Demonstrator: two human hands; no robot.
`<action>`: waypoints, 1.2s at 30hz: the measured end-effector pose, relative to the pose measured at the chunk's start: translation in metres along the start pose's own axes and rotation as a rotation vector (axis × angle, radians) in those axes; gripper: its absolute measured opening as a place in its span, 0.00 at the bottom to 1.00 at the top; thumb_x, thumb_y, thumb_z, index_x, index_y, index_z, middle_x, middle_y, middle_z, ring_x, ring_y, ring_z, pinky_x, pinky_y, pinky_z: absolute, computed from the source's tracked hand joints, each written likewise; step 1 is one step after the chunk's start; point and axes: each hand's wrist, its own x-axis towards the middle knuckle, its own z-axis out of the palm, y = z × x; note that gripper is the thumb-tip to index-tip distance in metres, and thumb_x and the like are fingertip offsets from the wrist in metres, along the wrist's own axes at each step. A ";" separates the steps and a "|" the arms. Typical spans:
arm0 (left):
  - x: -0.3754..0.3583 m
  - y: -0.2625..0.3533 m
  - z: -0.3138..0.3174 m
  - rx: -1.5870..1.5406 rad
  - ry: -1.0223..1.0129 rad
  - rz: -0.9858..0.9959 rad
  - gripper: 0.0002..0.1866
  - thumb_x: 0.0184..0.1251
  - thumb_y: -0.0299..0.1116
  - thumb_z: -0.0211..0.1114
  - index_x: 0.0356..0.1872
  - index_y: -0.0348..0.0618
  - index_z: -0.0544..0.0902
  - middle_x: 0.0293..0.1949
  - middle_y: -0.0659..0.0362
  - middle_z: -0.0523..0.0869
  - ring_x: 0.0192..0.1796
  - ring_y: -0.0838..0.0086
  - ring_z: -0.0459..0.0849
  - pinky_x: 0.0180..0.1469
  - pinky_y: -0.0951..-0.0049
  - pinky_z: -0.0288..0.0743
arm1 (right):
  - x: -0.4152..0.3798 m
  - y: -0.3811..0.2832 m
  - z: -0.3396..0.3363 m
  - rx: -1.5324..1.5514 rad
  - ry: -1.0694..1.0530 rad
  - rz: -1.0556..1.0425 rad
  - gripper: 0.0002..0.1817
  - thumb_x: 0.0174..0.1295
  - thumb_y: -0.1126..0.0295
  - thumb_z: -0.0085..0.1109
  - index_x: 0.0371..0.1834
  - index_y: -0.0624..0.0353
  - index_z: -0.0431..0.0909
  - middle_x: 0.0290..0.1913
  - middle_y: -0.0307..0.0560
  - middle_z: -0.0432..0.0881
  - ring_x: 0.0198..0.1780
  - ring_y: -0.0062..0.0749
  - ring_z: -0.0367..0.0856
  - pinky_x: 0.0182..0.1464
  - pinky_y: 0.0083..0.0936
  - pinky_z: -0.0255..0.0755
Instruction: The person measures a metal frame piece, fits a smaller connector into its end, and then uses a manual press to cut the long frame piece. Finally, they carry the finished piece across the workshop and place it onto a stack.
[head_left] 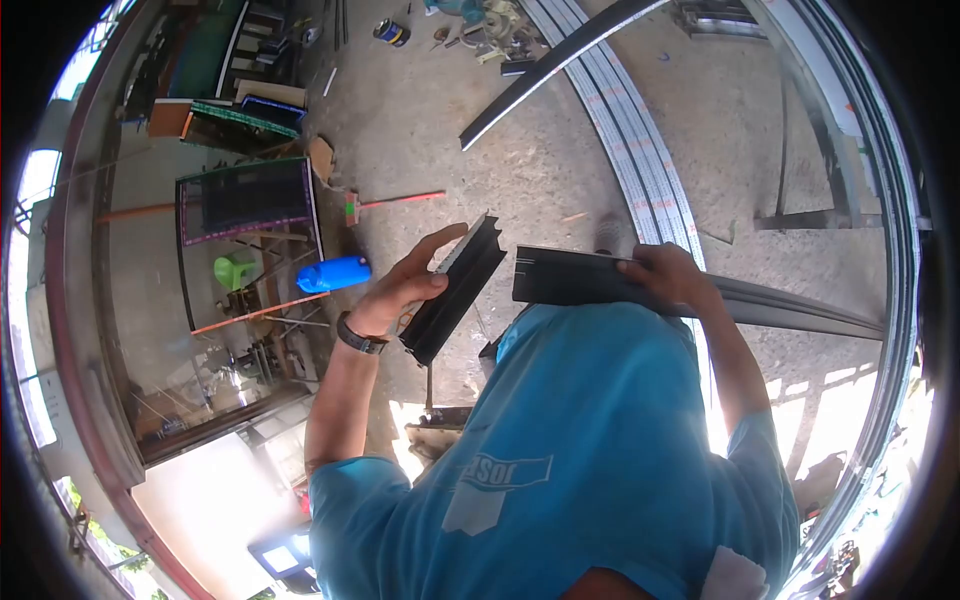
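The left hand is closed around a short black aluminium profile piece: thumb across its near face, fingers wrapped along the far edge. The piece is tilted, upper end far and right, lower end near the wristband.

The right hand is closed over the top edge of a long black profile, which runs right from the hand towards the frame edge. Its cut end faces left, just beside the short piece but apart from it.

Progress, as judged: both sections are picked up and presented end to end; they are not yet joined or aligned.

Beyond the hands, on the far concrete floor: a stack of silver profiles, another black length, a blue cylinder at left.
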 end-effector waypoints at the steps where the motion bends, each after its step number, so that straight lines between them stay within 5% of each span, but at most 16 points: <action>1: -0.001 0.000 -0.002 -0.003 -0.019 -0.060 0.39 0.68 0.35 0.61 0.77 0.35 0.57 0.65 0.50 0.77 0.57 0.79 0.83 0.60 0.78 0.74 | 0.000 0.000 0.001 -0.003 -0.002 0.002 0.28 0.69 0.42 0.53 0.35 0.60 0.84 0.30 0.61 0.84 0.39 0.56 0.84 0.44 0.46 0.74; 4: 0.003 -0.004 0.016 -0.299 -0.044 -0.164 0.34 0.68 0.34 0.60 0.74 0.35 0.64 0.60 0.49 0.83 0.52 0.77 0.87 0.53 0.77 0.81 | -0.003 0.003 0.004 -0.020 0.031 -0.025 0.28 0.69 0.42 0.54 0.35 0.60 0.84 0.30 0.62 0.84 0.39 0.56 0.84 0.45 0.46 0.74; 7: 0.008 -0.010 0.017 -0.461 -0.143 -0.222 0.32 0.70 0.33 0.59 0.73 0.35 0.65 0.60 0.48 0.82 0.54 0.74 0.87 0.57 0.74 0.81 | -0.004 0.004 0.006 -0.022 0.038 -0.040 0.28 0.69 0.42 0.54 0.35 0.60 0.84 0.30 0.61 0.84 0.39 0.56 0.84 0.46 0.46 0.74; 11: 0.017 -0.031 0.015 -0.362 -0.253 -0.044 0.26 0.75 0.35 0.55 0.69 0.34 0.73 0.75 0.41 0.63 0.72 0.59 0.73 0.69 0.65 0.72 | -0.006 0.003 0.010 -0.019 0.039 -0.036 0.28 0.70 0.42 0.53 0.35 0.61 0.84 0.31 0.61 0.85 0.39 0.56 0.85 0.46 0.46 0.75; 14: 0.023 -0.035 0.020 -0.333 -0.424 0.334 0.24 0.76 0.36 0.55 0.69 0.39 0.74 0.74 0.41 0.64 0.72 0.59 0.73 0.70 0.65 0.72 | -0.006 0.003 0.010 -0.032 0.021 -0.023 0.28 0.70 0.42 0.53 0.37 0.61 0.84 0.32 0.61 0.85 0.39 0.56 0.85 0.46 0.45 0.75; 17: 0.022 -0.025 0.006 -0.393 -0.247 -0.165 0.22 0.77 0.34 0.56 0.69 0.41 0.75 0.74 0.42 0.65 0.72 0.63 0.73 0.70 0.66 0.72 | -0.007 0.004 0.011 -0.034 0.032 -0.035 0.29 0.69 0.42 0.54 0.38 0.61 0.85 0.33 0.61 0.86 0.39 0.56 0.85 0.46 0.45 0.76; 18: 0.025 -0.027 0.009 -0.292 -0.310 0.056 0.23 0.77 0.31 0.56 0.69 0.34 0.73 0.71 0.44 0.71 0.69 0.69 0.76 0.67 0.70 0.75 | -0.007 0.004 0.011 -0.031 0.028 -0.031 0.29 0.69 0.41 0.54 0.38 0.60 0.85 0.33 0.61 0.86 0.40 0.56 0.85 0.46 0.45 0.76; 24: 0.040 -0.025 0.014 -0.209 -0.139 -0.285 0.22 0.77 0.31 0.57 0.69 0.36 0.72 0.62 0.50 0.81 0.60 0.72 0.83 0.64 0.74 0.76 | -0.006 0.001 0.007 -0.007 -0.004 -0.013 0.29 0.70 0.41 0.53 0.37 0.59 0.84 0.32 0.60 0.85 0.39 0.55 0.85 0.46 0.44 0.76; 26: 0.043 -0.023 0.021 -0.104 -0.115 -0.296 0.26 0.78 0.38 0.57 0.70 0.37 0.70 0.57 0.51 0.83 0.57 0.71 0.84 0.63 0.70 0.77 | -0.004 0.000 0.005 -0.008 -0.035 -0.004 0.29 0.70 0.40 0.52 0.36 0.59 0.84 0.31 0.60 0.85 0.39 0.55 0.85 0.46 0.44 0.76; 30: 0.045 -0.014 0.035 -0.398 -0.165 -0.476 0.36 0.76 0.54 0.56 0.75 0.39 0.65 0.46 0.56 0.83 0.47 0.70 0.84 0.62 0.60 0.78 | -0.001 0.007 0.008 -0.030 -0.020 0.001 0.29 0.70 0.40 0.52 0.35 0.58 0.83 0.31 0.60 0.85 0.40 0.56 0.85 0.46 0.45 0.75; 31: 0.046 -0.020 0.041 -0.256 -0.174 -0.405 0.42 0.72 0.63 0.51 0.77 0.42 0.62 0.43 0.58 0.80 0.44 0.70 0.80 0.62 0.52 0.78 | -0.002 0.007 0.008 -0.039 -0.009 -0.004 0.29 0.70 0.40 0.52 0.35 0.58 0.84 0.30 0.60 0.85 0.40 0.56 0.85 0.46 0.45 0.75; 36: 0.042 -0.059 0.033 0.103 -0.304 -0.055 0.46 0.56 0.30 0.74 0.76 0.43 0.60 0.52 0.54 0.77 0.53 0.65 0.80 0.59 0.59 0.76 | -0.003 0.011 0.010 -0.028 0.019 -0.014 0.29 0.69 0.39 0.52 0.37 0.57 0.85 0.31 0.60 0.84 0.40 0.56 0.85 0.46 0.46 0.75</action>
